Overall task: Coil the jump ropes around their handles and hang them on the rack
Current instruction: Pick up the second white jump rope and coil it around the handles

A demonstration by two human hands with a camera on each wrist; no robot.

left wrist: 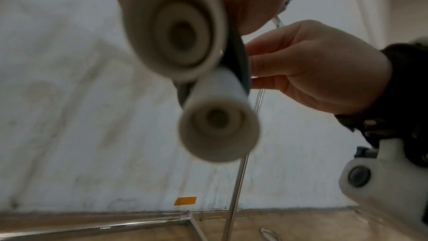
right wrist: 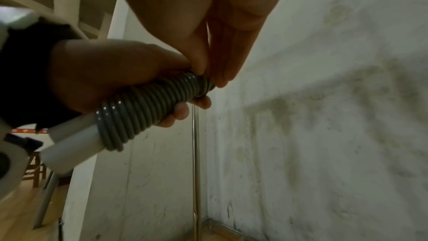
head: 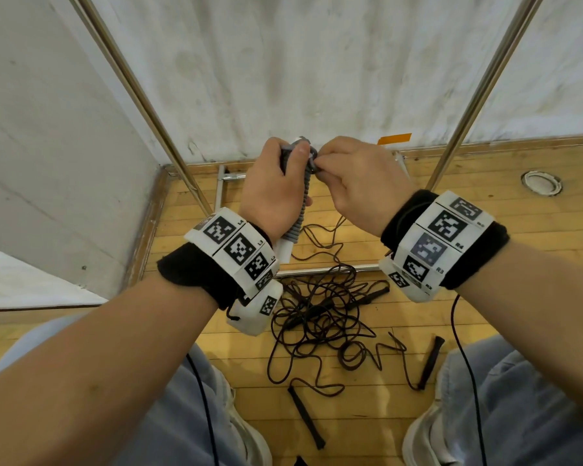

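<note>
A corner is formed by two pale walls (head: pixel 317 62) — stained and scuffed in grey patches. The floor (head: pixel 485 203) is laid in light wooden boards, edged by a wooden skirting. A round metal fitting (head: pixel 541 183) is set into the boards, and a strip of orange tape (head: pixel 394 138) is stuck low on the far wall.

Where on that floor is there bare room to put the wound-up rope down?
Bare wood floor lies right of the rack's upright, around the round floor fitting. Another bare strip runs below the orange tape. Between the knees it is crowded: tangled black ropes and loose handles.
</note>
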